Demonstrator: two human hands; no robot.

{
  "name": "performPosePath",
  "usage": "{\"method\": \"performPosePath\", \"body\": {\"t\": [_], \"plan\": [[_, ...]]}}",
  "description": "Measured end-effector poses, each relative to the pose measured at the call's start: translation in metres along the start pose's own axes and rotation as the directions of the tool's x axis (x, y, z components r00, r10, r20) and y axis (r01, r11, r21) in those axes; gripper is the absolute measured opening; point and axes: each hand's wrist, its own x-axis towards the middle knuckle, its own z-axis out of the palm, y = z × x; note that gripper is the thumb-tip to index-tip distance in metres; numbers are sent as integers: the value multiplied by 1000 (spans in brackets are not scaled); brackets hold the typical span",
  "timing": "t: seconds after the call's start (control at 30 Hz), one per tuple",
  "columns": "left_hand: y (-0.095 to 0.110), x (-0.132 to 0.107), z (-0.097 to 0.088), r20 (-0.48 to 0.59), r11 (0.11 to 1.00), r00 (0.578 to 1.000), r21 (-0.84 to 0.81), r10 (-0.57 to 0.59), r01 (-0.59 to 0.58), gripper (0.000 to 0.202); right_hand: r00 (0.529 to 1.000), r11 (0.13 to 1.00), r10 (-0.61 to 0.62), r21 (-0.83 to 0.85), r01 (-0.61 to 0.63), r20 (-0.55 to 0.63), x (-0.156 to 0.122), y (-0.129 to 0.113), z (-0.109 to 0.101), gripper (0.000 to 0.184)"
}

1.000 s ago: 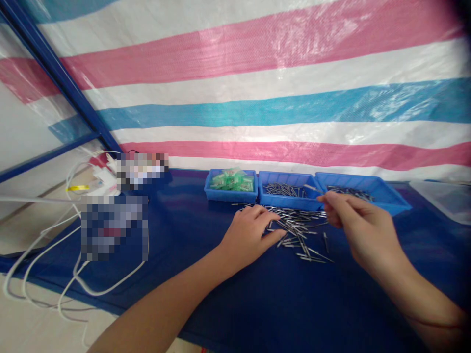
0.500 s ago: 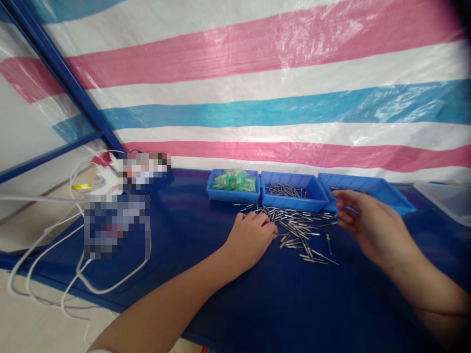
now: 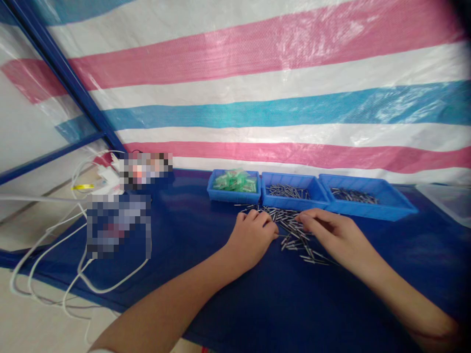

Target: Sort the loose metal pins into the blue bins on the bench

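Loose blind rivets [image 3: 290, 225], silvery with thin pins, lie in a heap on the blue tabletop. My left hand [image 3: 253, 235] rests at the heap's left edge, fingers curled down and closed; what is under the fingertips is hidden. From the right, my right hand [image 3: 333, 233] reaches over the heap with thumb and fingers drawn together at the rivets; I cannot make out what is between them. Behind the heap, a middle blue bin [image 3: 294, 200] and a right blue bin [image 3: 371, 208] both contain rivets.
A left blue bin [image 3: 234, 197] holds green-and-clear packets [image 3: 235, 182]. A clear plastic container [image 3: 445, 201] stands at far right. White cables [image 3: 110, 289] loop over the table's left side, near blurred-out items. Striped plastic sheeting [image 3: 257, 113] hangs behind, beside a blue frame post [image 3: 73, 81].
My right hand has moved left from in front of the right bin to the rivet heap, uncovering the rivets in that bin. My left hand has stayed in place.
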Motion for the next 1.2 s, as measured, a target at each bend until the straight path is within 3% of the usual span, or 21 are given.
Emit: {"method": "performPosePath", "body": {"t": [0.2, 0.33, 0.53, 0.7, 0.83, 1.03, 1.2], "plan": [[4, 2, -10, -93, 964, 995, -264, -46, 20, 23, 990, 998, -53, -31, 57, 131, -5, -7, 8, 27], [4, 4, -12, -101, 865, 992, -502, -79, 17, 16, 993, 999, -20, 48, 15, 114, -7, -10, 10, 27], [4, 5, -4, -138, 678, 956, -731, -258, 77, 19, 998, 976, 62, 209, -67, 29, -5, -17, 9, 26], [10, 4, 0, -105, 616, 952, -782, -287, 100, 17, 993, 948, 120, 298, -112, -9, -6, -22, 12, 25], [14, 4, -2, -86, 596, 959, -797, -269, 96, 16, 995, 946, 95, 314, -79, -33, -9, -18, 15, 21], [15, 4, -7, -79, 674, 981, -736, -176, 61, 24, 998, 959, 30, 284, -15, -52, -11, -14, 16, 17], [14, 5, -6, -91, 647, 975, -760, -202, 63, 19, 999, 963, -26, 268, 32, -29, -14, -17, 15, 17]]}}
